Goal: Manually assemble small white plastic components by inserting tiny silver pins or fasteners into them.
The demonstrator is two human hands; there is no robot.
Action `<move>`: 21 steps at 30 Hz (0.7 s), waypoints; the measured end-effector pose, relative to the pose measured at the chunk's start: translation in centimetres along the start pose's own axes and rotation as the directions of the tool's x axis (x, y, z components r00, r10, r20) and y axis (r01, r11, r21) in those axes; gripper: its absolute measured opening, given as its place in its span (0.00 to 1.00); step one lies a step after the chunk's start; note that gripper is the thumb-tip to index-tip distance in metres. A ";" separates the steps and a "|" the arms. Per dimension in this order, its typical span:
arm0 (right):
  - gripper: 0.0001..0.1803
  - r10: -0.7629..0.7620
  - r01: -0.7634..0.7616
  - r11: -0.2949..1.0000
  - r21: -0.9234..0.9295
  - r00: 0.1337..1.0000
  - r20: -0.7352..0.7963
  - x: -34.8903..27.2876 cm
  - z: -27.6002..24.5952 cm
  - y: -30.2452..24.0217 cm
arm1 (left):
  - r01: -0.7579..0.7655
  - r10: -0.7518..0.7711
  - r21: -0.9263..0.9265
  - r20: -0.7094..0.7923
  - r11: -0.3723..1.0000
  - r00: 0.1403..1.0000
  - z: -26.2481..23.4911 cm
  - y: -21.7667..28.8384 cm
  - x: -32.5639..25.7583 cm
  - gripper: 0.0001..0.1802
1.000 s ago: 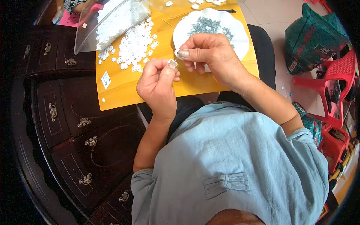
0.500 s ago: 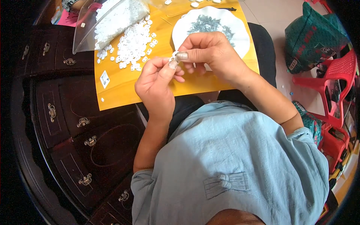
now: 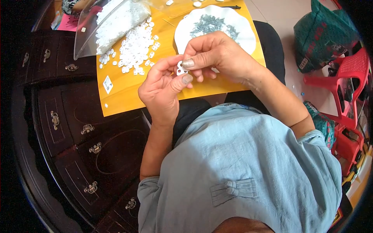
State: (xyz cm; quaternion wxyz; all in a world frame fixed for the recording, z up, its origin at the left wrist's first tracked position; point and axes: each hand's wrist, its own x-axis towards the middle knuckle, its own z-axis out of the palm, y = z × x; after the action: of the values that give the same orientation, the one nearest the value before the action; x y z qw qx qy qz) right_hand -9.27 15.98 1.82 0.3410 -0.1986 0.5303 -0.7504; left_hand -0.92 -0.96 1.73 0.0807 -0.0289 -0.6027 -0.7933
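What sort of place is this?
Probably a room in a home, though a small workshop is possible: there's a dark wooden cabinet with ornate drawer handles, a red plastic chair, and a yellow tabletop with loose small white pieces.

The left hand [image 3: 163, 87] and right hand [image 3: 217, 56] meet over the yellow bench [image 3: 128, 89], fingertips pinching 1 small white piece [image 3: 180, 71] with holes. Beyond them, a wavy-rimmed plate [image 3: 248, 42] bears grey-green slivers [image 3: 210, 25] — left of it, loose white buttons [image 3: 134, 48] lie heaped beside a clear container [image 3: 83, 42]. At right, 1 red chair [image 3: 351, 72] stands near a dark green bag [image 3: 316, 39].
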 end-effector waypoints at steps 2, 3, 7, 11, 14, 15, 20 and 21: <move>0.08 0.013 -0.014 1.000 0.002 0.999 0.036 -0.1 -0.1 0.0 | -0.003 0.002 0.012 0.034 1.000 0.999 -0.3 -0.2 -0.1 0.20; 0.08 0.037 -0.039 0.998 0.048 0.998 0.044 -0.1 0.0 0.2 | -0.024 0.023 0.011 0.032 1.000 0.999 -0.4 -0.3 -0.2 0.20; 0.09 0.049 -0.060 0.987 0.148 0.996 0.076 -0.2 -0.1 0.3 | -0.079 0.077 0.062 0.037 0.995 0.996 -0.5 -0.3 -0.3 0.19; 0.09 0.072 -0.081 0.991 0.104 0.994 0.087 -0.3 0.0 0.2 | -0.143 0.141 0.142 0.029 0.979 0.990 -0.4 -0.4 -0.4 0.19; 0.08 0.079 -0.097 0.984 0.152 0.990 0.118 -0.6 0.2 0.0 | -0.163 0.160 0.140 0.030 0.977 0.987 -0.4 -0.5 -0.6 0.19; 0.08 0.082 -0.104 0.979 0.172 0.988 0.134 -0.6 0.2 -0.1 | -0.185 0.180 0.142 0.047 0.972 0.983 -0.4 -0.5 -0.6 0.18; 0.08 0.058 -0.093 0.972 0.217 0.985 0.163 -0.9 0.3 -0.1 | -0.278 0.266 0.189 0.088 0.942 0.960 -0.3 -0.7 -0.6 0.17; 0.08 0.060 -0.102 0.964 0.244 0.983 0.174 -0.9 0.4 0.0 | -0.319 0.303 0.201 0.106 0.926 0.947 -0.4 -0.8 -0.5 0.17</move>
State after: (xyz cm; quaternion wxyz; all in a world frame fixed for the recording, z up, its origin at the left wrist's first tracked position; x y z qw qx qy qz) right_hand -8.39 16.38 2.03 0.4367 -0.1931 0.4085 -0.7779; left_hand -0.53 -1.06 0.84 0.1858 -0.1442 -0.6756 -0.6988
